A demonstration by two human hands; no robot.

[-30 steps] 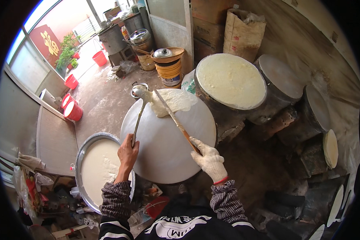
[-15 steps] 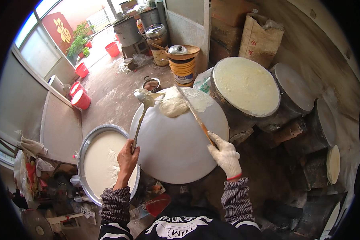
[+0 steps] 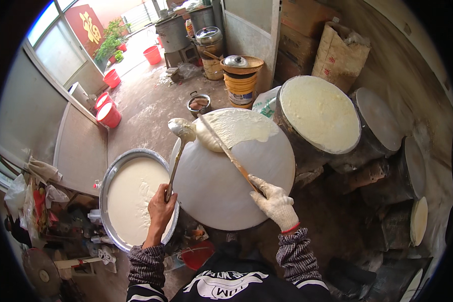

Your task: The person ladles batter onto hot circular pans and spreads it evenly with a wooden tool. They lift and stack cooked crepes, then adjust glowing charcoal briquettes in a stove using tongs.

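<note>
My bare left hand (image 3: 161, 206) grips the handle of a metal ladle (image 3: 182, 130), whose batter-coated head is over the far left of a large round griddle (image 3: 226, 196). My right hand (image 3: 276, 204), in a white glove, grips a long wooden spreading stick (image 3: 240, 169) lying across a mound of pale batter (image 3: 210, 135). A thin layer of batter (image 3: 249, 126) covers the griddle's far part. Left of the griddle is a big metal basin (image 3: 114, 168) of liquid batter (image 3: 128, 201).
Batter-covered griddle (image 3: 317, 113) at right, more round griddles (image 3: 375, 118) beside it. Behind stand a small pot (image 3: 199, 103), yellow bucket (image 3: 239, 89), tall sack (image 3: 337, 55), red buckets (image 3: 109, 115) and a doorway (image 3: 126, 20). Clutter (image 3: 30, 206) fills the lower left.
The batter layer on the griddle has spread wider. The stick has shifted, sweeping right and back left over it. The view has shifted, so the surroundings sit further right in frame.
</note>
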